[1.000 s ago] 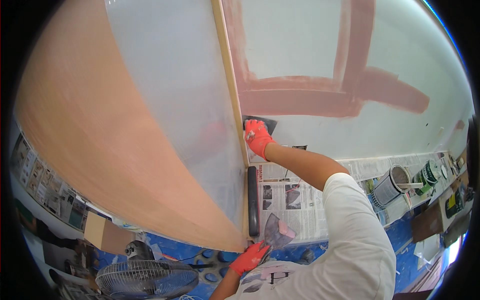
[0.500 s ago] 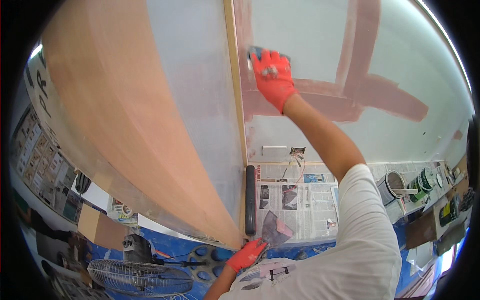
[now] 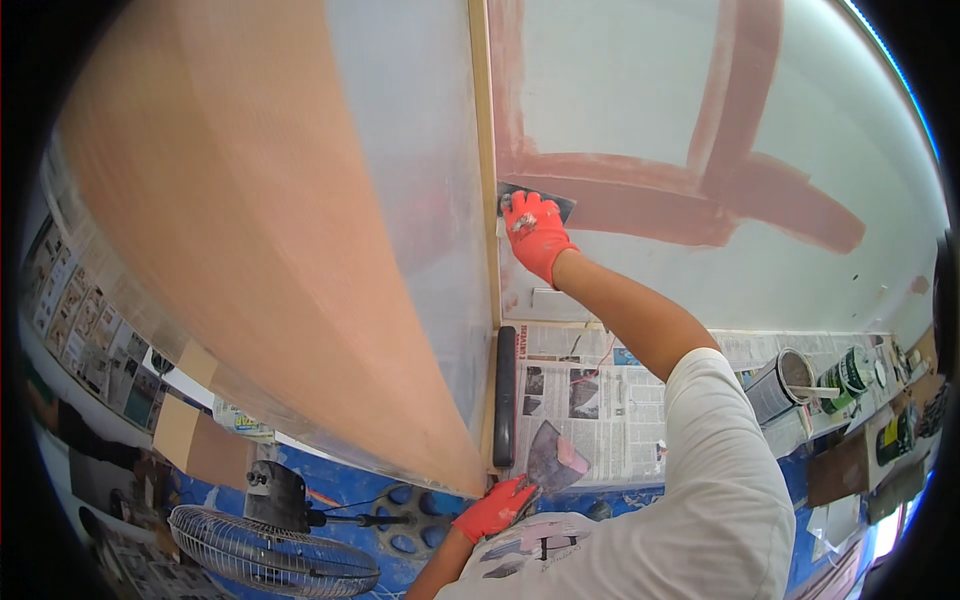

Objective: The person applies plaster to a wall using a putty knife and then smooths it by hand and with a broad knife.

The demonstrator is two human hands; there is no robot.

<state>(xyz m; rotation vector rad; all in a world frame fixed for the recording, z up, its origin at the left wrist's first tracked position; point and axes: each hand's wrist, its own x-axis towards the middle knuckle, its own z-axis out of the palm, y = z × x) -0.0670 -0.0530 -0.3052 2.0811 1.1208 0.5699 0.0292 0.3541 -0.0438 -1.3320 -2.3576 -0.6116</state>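
Orange-gloved, my right hand [image 3: 537, 235] is closed on a dark flat filling blade [image 3: 560, 206]. The blade lies against the pale wall [image 3: 620, 90], close to the corner by the wooden strip [image 3: 486, 130], on a band of pink filler [image 3: 640, 207]. Low down near my body, my left hand [image 3: 492, 508], in a matching glove, grips a broad grey filling knife [image 3: 543, 455]. A lump of pink filler [image 3: 572, 455] sits on that knife's blade. The knife's handle is mostly hidden by the glove.
Newspaper [image 3: 620, 410] covers the ledge below the wall. A long black bar-shaped thing [image 3: 505, 400] lies by the corner. Open tins [image 3: 775, 390] stand at the right. A curved tan panel [image 3: 230, 200] bulges at the left, above a fan [image 3: 275, 550] and blue floor covering [image 3: 350, 480].
My right hand and its blade have slid down the wall beside the corner. The view has shifted slightly. My left hand keeps its hold on the filling knife in nearly the same place.
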